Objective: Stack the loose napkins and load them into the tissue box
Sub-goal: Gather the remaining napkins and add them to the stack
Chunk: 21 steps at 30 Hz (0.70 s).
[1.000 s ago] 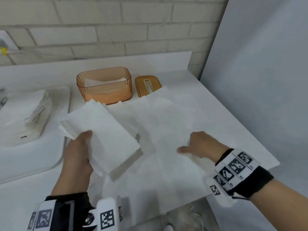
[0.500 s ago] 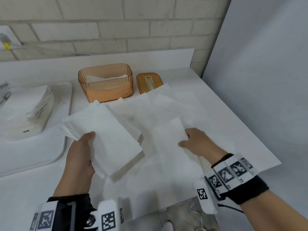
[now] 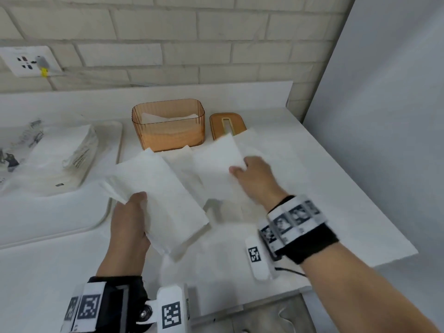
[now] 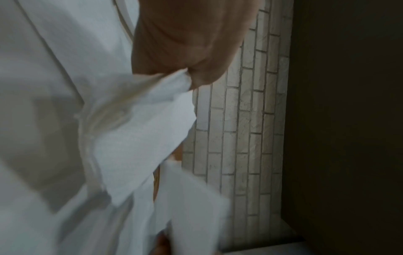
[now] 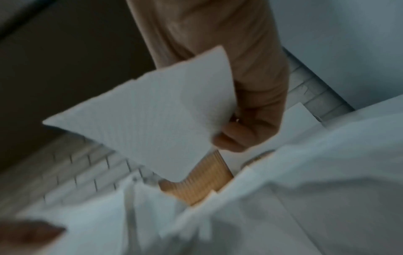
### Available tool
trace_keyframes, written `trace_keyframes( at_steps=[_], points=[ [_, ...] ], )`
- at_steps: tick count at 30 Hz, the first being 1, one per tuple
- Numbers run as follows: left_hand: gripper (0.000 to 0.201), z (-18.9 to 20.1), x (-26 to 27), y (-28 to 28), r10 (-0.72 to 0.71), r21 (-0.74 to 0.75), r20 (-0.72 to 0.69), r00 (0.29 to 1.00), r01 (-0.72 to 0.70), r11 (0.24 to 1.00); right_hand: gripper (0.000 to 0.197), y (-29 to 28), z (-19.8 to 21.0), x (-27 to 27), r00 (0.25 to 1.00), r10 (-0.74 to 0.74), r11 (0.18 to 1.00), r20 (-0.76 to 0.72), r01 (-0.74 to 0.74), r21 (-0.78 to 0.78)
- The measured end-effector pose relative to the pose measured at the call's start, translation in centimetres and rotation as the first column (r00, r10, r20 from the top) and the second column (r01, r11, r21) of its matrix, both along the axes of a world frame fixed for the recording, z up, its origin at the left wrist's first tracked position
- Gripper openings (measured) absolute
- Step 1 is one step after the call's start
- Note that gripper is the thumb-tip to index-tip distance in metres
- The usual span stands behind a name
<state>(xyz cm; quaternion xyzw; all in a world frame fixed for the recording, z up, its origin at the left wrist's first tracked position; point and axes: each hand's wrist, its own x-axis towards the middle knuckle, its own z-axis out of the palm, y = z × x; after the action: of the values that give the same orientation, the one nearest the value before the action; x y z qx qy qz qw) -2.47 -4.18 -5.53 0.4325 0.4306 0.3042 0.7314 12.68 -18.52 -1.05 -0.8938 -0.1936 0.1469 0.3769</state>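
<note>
I am holding the stack of napkins (image 3: 157, 200) in my left hand (image 3: 129, 224), thumb on top and fingers curled under its near edge, lifted a little above the counter. My right hand (image 3: 254, 181) is pinching one loose napkin (image 3: 216, 169) at its right edge, and the sheet is hanging free in the air between the stack and the tissue box (image 3: 168, 124).

These napkins are very light, soft and thin, so I think one sheet will bend and flutter when I am moving it. A pinch near a corner or edge is enough; squeezing the middle would wrinkle it. The stack is more stiff, but its layers could slide apart, so I am gripping it across the edge.

The amber box is standing open at the back of the white counter (image 3: 348, 200), with some paper already inside, and its lid (image 3: 227, 124) is lying just beside it on the right. More sheets are lying spread on the counter. A brick wall (image 3: 216, 39) is behind, and a grey panel is closing the right side.
</note>
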Motion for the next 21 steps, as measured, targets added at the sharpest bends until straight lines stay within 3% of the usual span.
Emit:
trace_keyframes(
  at_steps=[2, 4, 7, 12, 15, 18, 21],
  points=[
    [0.034, 0.0, -1.0, 0.6, 0.086, 0.038, -0.005, 0.996, -0.085, 0.996, 0.031, 0.8, -2.5, -0.9, 1.0, 0.01, 0.965, -0.019, -0.015, -0.262],
    [0.038, 0.0, -1.9, 1.2, 0.11, 0.053, -0.011, 0.994, -0.109, 0.993, 0.031, 1.3, -4.3, -2.0, 0.998, 0.055, 0.881, -0.016, -0.056, -0.47],
    [0.033, 0.0, -2.7, 1.4, 0.106, 0.061, -0.012, 0.994, -0.105, 0.993, 0.035, 1.8, -5.0, -3.1, 0.999, 0.046, 0.808, 0.018, -0.027, -0.589],
    [0.032, -0.5, -3.0, 1.5, 0.098, 0.057, -0.002, 0.995, -0.098, 0.994, 0.058, 2.2, -5.4, -3.0, 1.0, -0.002, 0.844, 0.014, 0.009, -0.537],
    [0.032, -0.8, -3.0, 1.6, 0.084, 0.047, 0.003, 0.996, -0.084, 0.995, 0.061, 2.4, -5.7, -3.0, 1.0, -0.008, 0.851, 0.004, 0.009, -0.526],
    [0.034, -0.9, -3.0, 1.8, 0.05, 0.029, 0.032, 0.998, -0.051, 0.998, 0.049, 2.2, -5.5, -2.3, 0.996, -0.05, 0.922, -0.078, 0.016, -0.386],
    [0.036, -0.8, -3.0, 2.3, 0.032, 0.016, 0.037, 0.999, -0.032, 0.999, 0.011, 1.2, -3.6, -0.9, 0.989, -0.023, 0.978, -0.149, -0.009, -0.209]
  ],
)
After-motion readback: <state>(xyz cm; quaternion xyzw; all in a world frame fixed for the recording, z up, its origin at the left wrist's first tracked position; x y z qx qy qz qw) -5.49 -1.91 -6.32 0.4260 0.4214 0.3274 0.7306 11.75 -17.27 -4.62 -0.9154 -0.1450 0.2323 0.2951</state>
